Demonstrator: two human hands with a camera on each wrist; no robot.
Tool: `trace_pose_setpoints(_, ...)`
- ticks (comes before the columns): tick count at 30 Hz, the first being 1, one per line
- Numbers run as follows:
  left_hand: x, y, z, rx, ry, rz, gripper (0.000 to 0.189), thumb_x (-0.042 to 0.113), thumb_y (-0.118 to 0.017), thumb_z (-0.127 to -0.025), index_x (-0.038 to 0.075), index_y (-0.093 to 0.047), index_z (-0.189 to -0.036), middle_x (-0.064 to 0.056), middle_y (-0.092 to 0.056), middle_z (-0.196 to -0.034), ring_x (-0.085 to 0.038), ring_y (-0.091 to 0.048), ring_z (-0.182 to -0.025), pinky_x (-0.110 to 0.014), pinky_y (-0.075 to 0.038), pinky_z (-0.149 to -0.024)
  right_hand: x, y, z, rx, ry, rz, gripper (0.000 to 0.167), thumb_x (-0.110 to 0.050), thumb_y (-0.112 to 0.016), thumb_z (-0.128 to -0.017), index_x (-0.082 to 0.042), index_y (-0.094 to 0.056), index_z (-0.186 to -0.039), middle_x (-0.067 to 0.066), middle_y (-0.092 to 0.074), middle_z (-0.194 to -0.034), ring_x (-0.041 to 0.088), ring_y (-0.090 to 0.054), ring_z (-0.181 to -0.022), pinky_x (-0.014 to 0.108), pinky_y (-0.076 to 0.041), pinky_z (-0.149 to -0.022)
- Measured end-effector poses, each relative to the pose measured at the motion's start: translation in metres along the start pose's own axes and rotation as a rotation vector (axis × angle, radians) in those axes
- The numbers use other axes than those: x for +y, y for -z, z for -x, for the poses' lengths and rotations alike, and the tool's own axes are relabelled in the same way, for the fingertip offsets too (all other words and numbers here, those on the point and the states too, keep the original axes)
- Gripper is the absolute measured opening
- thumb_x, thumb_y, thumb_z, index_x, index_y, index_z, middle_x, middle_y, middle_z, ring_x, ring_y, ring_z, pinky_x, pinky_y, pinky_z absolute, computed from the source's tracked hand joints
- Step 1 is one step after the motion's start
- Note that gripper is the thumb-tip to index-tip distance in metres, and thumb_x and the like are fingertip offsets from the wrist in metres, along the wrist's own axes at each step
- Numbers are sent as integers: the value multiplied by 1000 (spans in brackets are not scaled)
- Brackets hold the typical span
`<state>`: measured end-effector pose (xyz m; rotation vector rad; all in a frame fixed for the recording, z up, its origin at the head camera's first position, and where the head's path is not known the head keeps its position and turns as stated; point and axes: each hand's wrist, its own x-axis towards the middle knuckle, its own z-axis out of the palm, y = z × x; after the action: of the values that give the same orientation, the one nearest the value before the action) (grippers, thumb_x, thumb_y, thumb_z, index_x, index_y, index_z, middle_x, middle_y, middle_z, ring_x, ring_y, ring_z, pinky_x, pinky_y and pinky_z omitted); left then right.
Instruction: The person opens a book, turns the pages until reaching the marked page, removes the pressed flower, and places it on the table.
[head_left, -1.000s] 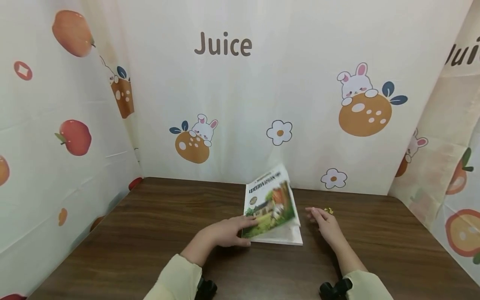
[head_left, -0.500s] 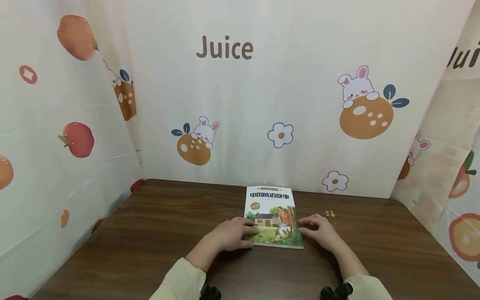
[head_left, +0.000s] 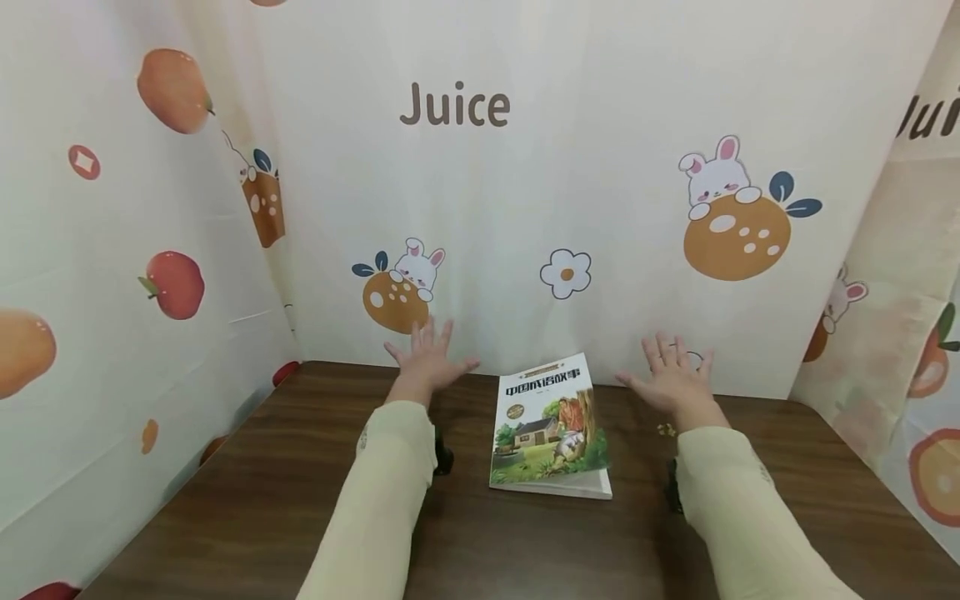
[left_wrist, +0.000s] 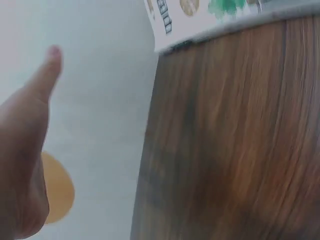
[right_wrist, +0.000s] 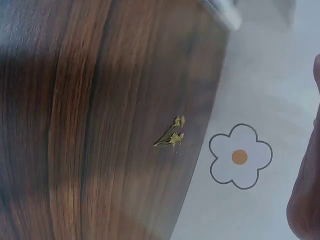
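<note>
A paperback book point(head_left: 551, 429) with a farmhouse scene and Chinese lettering lies on the brown table, its cover raised a little at the lower right corner. To its left my left hand point(head_left: 427, 362) is lifted, fingers spread and holding nothing. On the other side my right hand point(head_left: 671, 379) is raised too, fingers spread and apart from the book. A small sprig of dried yellow flowers point(right_wrist: 172, 134) lies on the table near the right wrist. In the left wrist view the book's edge point(left_wrist: 200, 25) shows at the top, away from the hand point(left_wrist: 22, 150).
The wooden table point(head_left: 247, 500) meets a pale curtain point(head_left: 570, 167) printed with fruit, rabbits and flowers at its back edge. More printed curtain point(head_left: 97, 417) hangs along the left side and on the right.
The book's cover first swung shut and now stands slightly raised. Both hands have left the book's sides, moving up and outward with fingers spreading.
</note>
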<state>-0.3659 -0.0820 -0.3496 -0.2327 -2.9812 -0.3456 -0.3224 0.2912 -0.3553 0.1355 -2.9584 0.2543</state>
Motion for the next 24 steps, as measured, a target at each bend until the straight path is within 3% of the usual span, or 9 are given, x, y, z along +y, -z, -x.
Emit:
trace_pose_setpoints(4, 1, -8, 0, -74, 15, -30, 95, 80, -34, -76, 30, 1, -149, -6, 11, -154, -33, 13, -138, -73, 11, -91, -6, 0, -3, -42, -10, 2, 95, -72, -28, -85, -4, -7, -148, 24, 3, -151, 45, 9, -135, 65, 24, -90)
trace_pose_setpoints(9, 0, -11, 1, -63, 25, -38, 92, 79, -35, -77, 32, 0, -149, -5, 9, -155, -32, 12, -139, -72, 13, -91, -7, 0, -6, -41, -15, -39, 96, -73, -28, -85, -5, -4, -148, 23, 5, -151, 45, 10, -135, 64, 29, -86)
trace_pose_setpoints(12, 59, -24, -19, -101, -145, -20, 91, 76, -37, -79, 31, -1, -149, -6, 8, -155, -32, 12, -139, -72, 14, -91, 41, 19, 45, -18, -189, -16, 97, -74, -27, -84, -6, -2, -148, 24, 7, -151, 44, 12, -135, 63, 31, -83)
trace_pose_setpoints(15, 122, -35, -28, -137, -325, -5, 92, 76, -39, -79, 30, -3, -150, -8, 5, -155, -33, 10, -139, -73, 11, -91, 79, 39, 103, 12, -362, 6, 97, -74, -27, -84, -6, -2, -148, 24, 7, -151, 44, 12, -134, 63, 31, -83)
trace_pose_setpoints(18, 124, -36, -25, -125, -357, -18, 94, 76, -40, -78, 28, -6, -150, -9, -1, -155, -34, 3, -139, -73, 3, -94, 78, 39, 105, 17, -367, -24, 96, -72, -31, -85, -4, -7, -148, 25, 4, -151, 46, 10, -134, 68, 25, -86)
trace_pose_setpoints(20, 130, -37, -16, -149, -415, 2, 94, 74, -46, -77, 25, -11, -150, -9, -10, -154, -33, -6, -139, -70, -6, -98, 79, 38, 109, 9, -382, -61, 94, -69, -37, -85, -1, -16, -146, 26, -4, -150, 48, 3, -134, 71, 15, -91)
trace_pose_setpoints(22, 138, -40, -2, -223, -497, 17, 94, 71, -51, -77, 23, -16, -149, -9, -18, -152, -32, -16, -138, -64, -16, -101, 84, 36, 119, -16, -401, -84, 85, -64, -44, -86, 1, -33, -140, 28, -21, -144, 50, -15, -130, 72, -7, -94)
trace_pose_setpoints(24, 148, -43, 18, -339, -578, -4, 93, 69, -55, -76, 23, -19, -149, -8, -24, -150, -32, -23, -135, -58, -25, -101, 94, 35, 131, -66, -436, -132, 68, -55, -50, -87, 3, -52, -121, 27, -44, -122, 47, -39, -113, 65, -29, -85)
